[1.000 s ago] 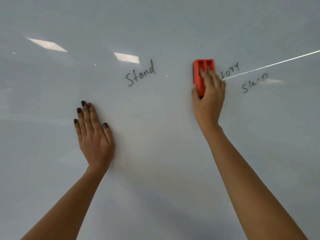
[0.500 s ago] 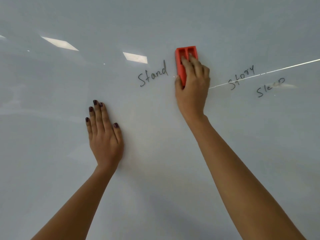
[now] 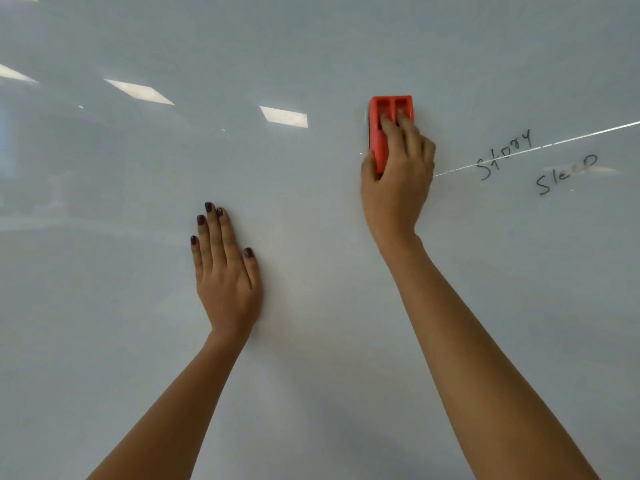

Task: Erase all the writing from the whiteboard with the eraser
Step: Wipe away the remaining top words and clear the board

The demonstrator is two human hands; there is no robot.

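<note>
A glossy whiteboard (image 3: 311, 46) fills the whole view. My right hand (image 3: 398, 181) grips a red eraser (image 3: 381, 112) and presses it upright against the board, right of centre. To the right of it stand two handwritten words, "Story" (image 3: 504, 154) and below it "Sleep" (image 3: 566, 173). My left hand (image 3: 225, 271) lies flat on the board lower left of the eraser, fingers straight and close together, holding nothing. No writing shows to the left of the eraser.
Reflections of ceiling lights (image 3: 284, 116) glare on the board's upper left. A thin bright reflected line (image 3: 571, 136) runs diagonally through the word "Story".
The right hand swept the eraser leftwards from beside "Story" across the word "Stand", which is now gone. The left hand stayed flat on the board. The view shifted left.
</note>
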